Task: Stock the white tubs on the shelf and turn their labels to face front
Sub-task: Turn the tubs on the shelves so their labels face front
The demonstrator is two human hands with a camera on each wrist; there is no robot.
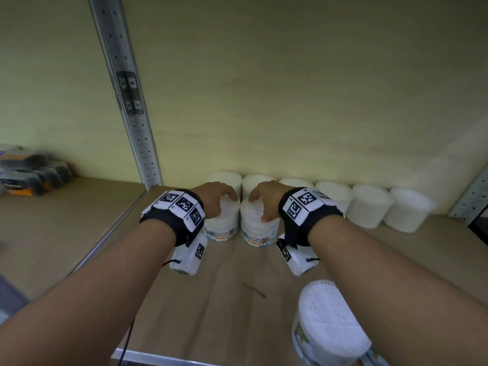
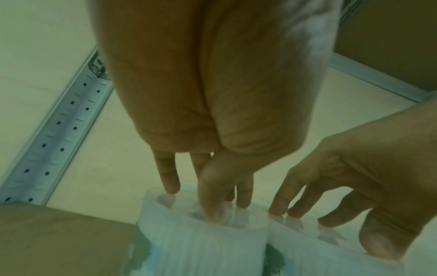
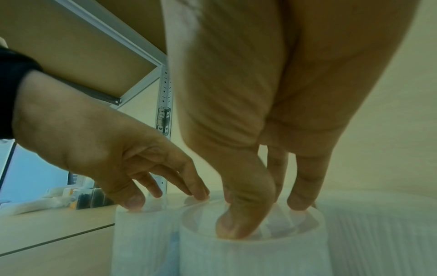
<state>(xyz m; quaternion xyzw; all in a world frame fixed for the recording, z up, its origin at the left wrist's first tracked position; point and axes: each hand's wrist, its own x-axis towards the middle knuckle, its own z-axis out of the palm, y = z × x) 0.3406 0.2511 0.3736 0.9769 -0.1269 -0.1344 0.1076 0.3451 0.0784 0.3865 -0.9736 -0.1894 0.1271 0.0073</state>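
Note:
Two white tubs of cotton buds stand side by side on the shelf board (image 1: 211, 299), their "COTTON BUDS" labels facing me. My left hand (image 1: 224, 204) rests thumb and fingertips on the lid of the left tub (image 1: 221, 228). My right hand (image 1: 257, 207) does the same on the right tub (image 1: 260, 233). In the left wrist view the left hand (image 2: 196, 201) touches the left tub's (image 2: 201, 248) lid inside its rim. The right wrist view shows the right hand (image 3: 264, 216) pressing thumb and fingers on the right tub's (image 3: 248, 257) lid. Neither hand wraps a tub's side.
A row of several white tubs (image 1: 369, 207) lines the back wall, no labels showing on them. Another tub (image 1: 330, 326) stands near the front edge under my right forearm. A perforated metal upright (image 1: 132, 101) stands left of the hands; dark boxes (image 1: 31, 173) sit on the neighbouring shelf.

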